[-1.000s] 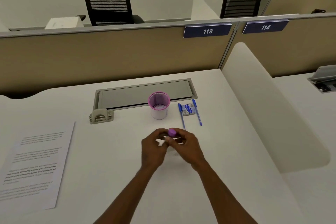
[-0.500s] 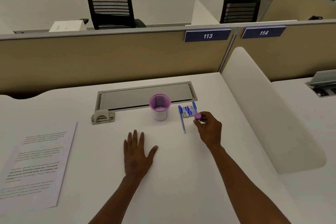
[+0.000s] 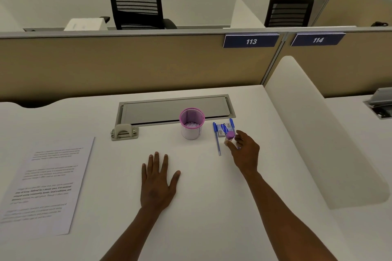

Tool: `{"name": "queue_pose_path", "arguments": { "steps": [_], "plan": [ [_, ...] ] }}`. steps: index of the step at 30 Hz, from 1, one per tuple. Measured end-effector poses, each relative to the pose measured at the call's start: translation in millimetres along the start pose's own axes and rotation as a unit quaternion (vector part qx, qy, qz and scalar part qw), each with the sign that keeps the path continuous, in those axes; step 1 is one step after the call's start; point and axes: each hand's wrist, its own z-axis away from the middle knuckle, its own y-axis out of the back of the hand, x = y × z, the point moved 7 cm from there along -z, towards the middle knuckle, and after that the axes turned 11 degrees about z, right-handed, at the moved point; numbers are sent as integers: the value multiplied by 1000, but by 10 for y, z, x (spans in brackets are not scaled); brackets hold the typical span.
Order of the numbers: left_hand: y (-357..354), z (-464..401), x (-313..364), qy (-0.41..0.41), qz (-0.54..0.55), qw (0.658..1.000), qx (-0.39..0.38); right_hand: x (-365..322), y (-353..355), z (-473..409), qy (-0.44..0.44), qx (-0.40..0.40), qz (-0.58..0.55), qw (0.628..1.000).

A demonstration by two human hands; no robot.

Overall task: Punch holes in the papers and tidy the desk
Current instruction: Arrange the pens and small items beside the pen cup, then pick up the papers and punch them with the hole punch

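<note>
Soft, even overhead light falls dimly across the pale bench (image 3: 106, 239), casting only faint shadows beside the hands, while wide-angle distortion bows the partition (image 3: 127, 63) at the frame's edges and the printed sheet (image 3: 42, 186) reads blurred, its text illegible.

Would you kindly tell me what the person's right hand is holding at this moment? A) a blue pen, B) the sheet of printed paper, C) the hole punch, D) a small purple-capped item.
D: the right hand pinches a small purple-capped item beside the blue pens, while the hole punch and printed paper lie untouched to the left.
</note>
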Motion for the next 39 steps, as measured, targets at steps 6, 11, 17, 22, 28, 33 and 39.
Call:
{"name": "queue_pose_path", "arguments": {
  "steps": [6,11,17,22,28,33,39],
  "plan": [
    [-1,-1,-20,2,13,1000,-2,72,217,440,10,126,-23,992],
    [75,-4,10,0,48,999,-8,11,-58,993,50,64,14,997],
    [285,176,-154,17,74,997,0,-292,-415,1387,131,-24,57,989],
    [517,466,-386,38,79,996,28,-584,-744,1515,191,-101,135,967],
    [823,745,-678,55,72,994,54,-842,-1053,1624,226,-147,218,938],
    [1129,989,-996,75,74,991,81,-1118,-1282,1839,261,-164,245,919],
    [1511,1271,-1433,108,76,985,110,-1556,-1602,2200,310,-181,247,900]
  ]
}}
